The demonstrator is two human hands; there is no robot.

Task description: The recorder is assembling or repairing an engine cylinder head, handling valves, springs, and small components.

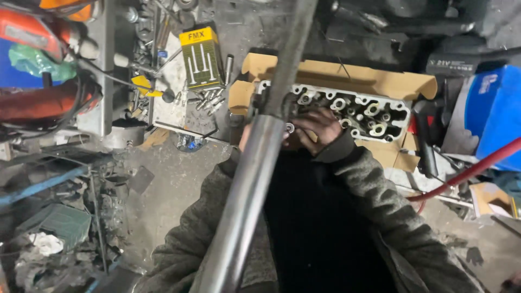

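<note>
- Cylinder head (353, 111), grey metal with rows of round valve seats and springs, lies on flattened brown cardboard (374, 81) on the counter (255, 32).
- Right hand (317, 130) rests on the near edge of the cylinder head, fingers curled together on a small round metal part (290, 128).
- Left hand (244, 135) is almost wholly hidden behind a long grey steel bar (255, 163) that crosses the view; its grip cannot be told.
- Yellow carton (202, 58) stands left of the cardboard, with loose engine valves (209, 100) just beside it.
- Red hose (472, 171) runs at the right.
</note>
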